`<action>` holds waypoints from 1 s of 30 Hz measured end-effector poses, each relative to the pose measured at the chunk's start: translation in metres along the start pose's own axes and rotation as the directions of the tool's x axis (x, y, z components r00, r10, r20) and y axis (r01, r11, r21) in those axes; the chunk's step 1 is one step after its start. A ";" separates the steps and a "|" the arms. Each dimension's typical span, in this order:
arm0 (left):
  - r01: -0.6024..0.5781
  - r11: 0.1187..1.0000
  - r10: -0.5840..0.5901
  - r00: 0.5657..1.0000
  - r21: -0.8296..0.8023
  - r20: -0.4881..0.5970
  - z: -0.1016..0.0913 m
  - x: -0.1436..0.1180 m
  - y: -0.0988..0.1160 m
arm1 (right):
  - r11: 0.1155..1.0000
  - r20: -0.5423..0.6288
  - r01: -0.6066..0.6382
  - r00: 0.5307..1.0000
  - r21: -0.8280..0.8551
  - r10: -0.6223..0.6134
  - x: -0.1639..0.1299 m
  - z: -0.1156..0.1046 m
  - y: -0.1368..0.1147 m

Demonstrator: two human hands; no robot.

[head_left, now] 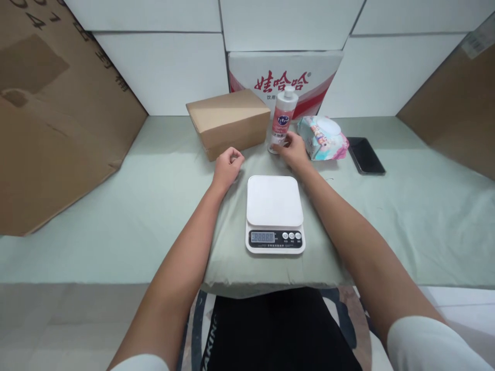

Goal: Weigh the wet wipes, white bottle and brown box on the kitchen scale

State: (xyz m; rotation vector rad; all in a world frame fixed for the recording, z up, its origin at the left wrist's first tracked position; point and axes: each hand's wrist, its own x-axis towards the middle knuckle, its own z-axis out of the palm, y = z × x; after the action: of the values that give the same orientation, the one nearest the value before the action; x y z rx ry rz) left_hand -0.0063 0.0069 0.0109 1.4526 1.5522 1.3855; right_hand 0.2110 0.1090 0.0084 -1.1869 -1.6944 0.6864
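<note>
From where I watch, the pale green table (116,206) fills most of the view, with big cardboard sheets (58,118) leaning far to the left of the white kitchen scale (274,211), which I take as my landmark. Behind the scale and to its left sits a closed brown box (228,122); farther back stands a white carton with red lettering (286,77). Behind the scale and to its right lie a pack of wipes (323,138) and, beyond that, a dark phone (365,155).

The small white bottle with a pink label (283,118) stands upright directly behind the scale. My right hand (294,150) has its fingers curled round the bottle's base, touching it; whether the grip is firm I cannot tell. My left hand (228,166) rests on the table just behind the scale's left corner, closed into a loose fist, holding nothing.

I judge this the grasping step: the bottle is not yet lifted. The next move calls for a firm hold, keeping it upright while bringing it over the empty platform
</note>
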 end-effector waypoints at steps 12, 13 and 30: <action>-0.021 1.000 0.021 1.000 -0.012 -0.001 0.002 0.002 -0.005 | 0.972 0.118 0.197 0.970 0.127 -0.212 -0.135 -0.068 -0.054; -0.024 1.000 0.023 1.000 -0.017 -0.002 0.002 0.002 -0.006 | 0.968 0.115 0.216 0.966 0.126 -0.230 -0.140 -0.068 -0.057; -0.009 1.000 0.009 1.000 -0.020 -0.006 0.001 -0.002 -0.002 | 0.934 0.203 0.324 0.915 0.150 -0.350 -0.140 -0.067 -0.067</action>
State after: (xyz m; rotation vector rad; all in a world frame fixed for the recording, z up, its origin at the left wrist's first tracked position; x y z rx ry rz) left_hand -0.0061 0.0058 0.0084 1.4469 1.5332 1.4076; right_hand 0.2595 -0.0495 0.0410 -0.7289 -1.9623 0.7093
